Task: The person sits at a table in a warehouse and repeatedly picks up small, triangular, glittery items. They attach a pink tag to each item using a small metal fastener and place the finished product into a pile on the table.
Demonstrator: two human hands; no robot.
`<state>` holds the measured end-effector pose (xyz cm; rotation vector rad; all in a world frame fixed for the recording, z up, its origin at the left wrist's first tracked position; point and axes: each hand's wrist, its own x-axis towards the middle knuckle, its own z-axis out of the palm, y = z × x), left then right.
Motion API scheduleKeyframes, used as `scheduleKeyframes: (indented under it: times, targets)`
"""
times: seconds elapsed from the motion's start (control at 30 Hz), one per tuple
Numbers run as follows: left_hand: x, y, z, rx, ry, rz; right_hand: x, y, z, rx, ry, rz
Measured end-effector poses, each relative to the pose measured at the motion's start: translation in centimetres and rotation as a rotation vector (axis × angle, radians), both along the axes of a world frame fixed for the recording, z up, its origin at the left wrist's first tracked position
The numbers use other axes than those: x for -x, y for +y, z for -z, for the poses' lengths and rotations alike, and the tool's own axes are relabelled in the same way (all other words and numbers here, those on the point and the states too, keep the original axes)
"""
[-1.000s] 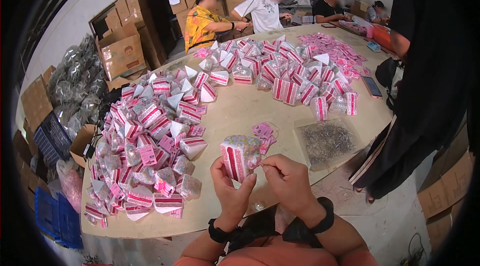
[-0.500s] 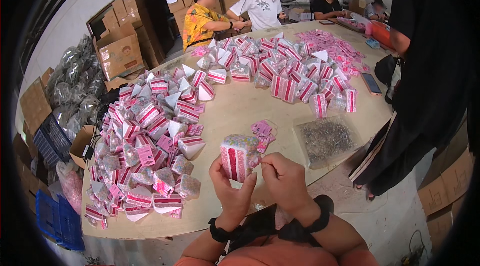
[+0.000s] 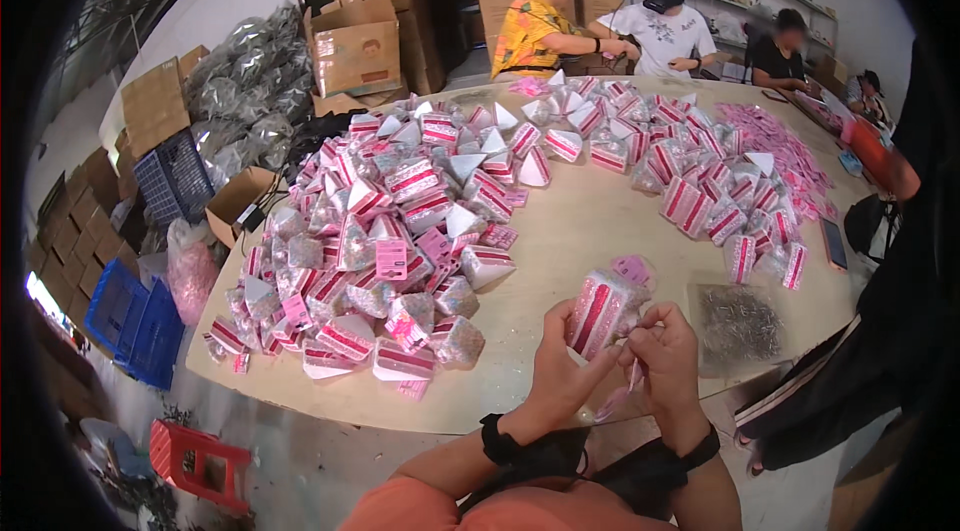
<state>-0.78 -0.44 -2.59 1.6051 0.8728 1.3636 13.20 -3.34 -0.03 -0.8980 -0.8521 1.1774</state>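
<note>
Your left hand (image 3: 560, 371) grasps the pink-and-white cake-slice piece (image 3: 598, 313) above the near part of the bench (image 3: 560, 241), its base partly hidden. Your right hand (image 3: 670, 356) is pinched closed beside it, on something too small to tell. A blurred pink strip (image 3: 611, 403) hangs below; the standing person (image 3: 850, 386) is cut off.

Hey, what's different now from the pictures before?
The pink cake slice has tipped, its top leaning right, and a pink strip now shows dangling below it. The view swung left, so a red stool now shows plainly. Nothing was visibly let go: the left hand still holds the slice, the right hand stays beside it.
</note>
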Motion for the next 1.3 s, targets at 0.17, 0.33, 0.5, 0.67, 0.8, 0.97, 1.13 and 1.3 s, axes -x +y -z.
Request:
scheduleKeyframes:
  times: [0.17, 0.33, 0.5, 0.67, 0.8, 0.97, 1.13, 1.3]
  targets:
    - [1.9, 1.0, 0.2, 0.004, 0.037, -0.043, 0.7, 1.1, 0.7, -0.038, 0.023, -0.120]
    - [7.2, 5.7, -1.7, 0.090, -0.115, -0.204, -0.2, 0.4, 0.3, 0.180, -0.131, -0.179]
    - [18.6, 14.1, -6.9, -0.097, -0.136, -0.456, -3.6, -1.3, 2.1, 0.265, -0.133, -0.100]
    - [26.7, 19.7, -11.3, -0.093, -0.037, -0.729, -7.2, -2.0, 1.8, 0.209, -0.170, 0.055]
    - [24.8, 18.7, -8.4, -0.163, 0.314, -0.652, -12.6, -2.4, 1.2, 0.194, -0.414, 0.281]
    - [17.9, 12.2, -4.0, 0.030, 0.304, -0.284, -19.2, -2.3, 2.9, 0.208, -1.103, 0.404]
    - [10.3, 8.6, 1.9, -0.138, 0.599, -0.040, -20.7, -1.1, 5.4, 0.282, -1.478, 0.213]
    - [4.3, 8.0, 3.2, -0.049, 0.686, 0.222, -21.1, 0.0, 7.8, 0.397, -1.660, 0.232]
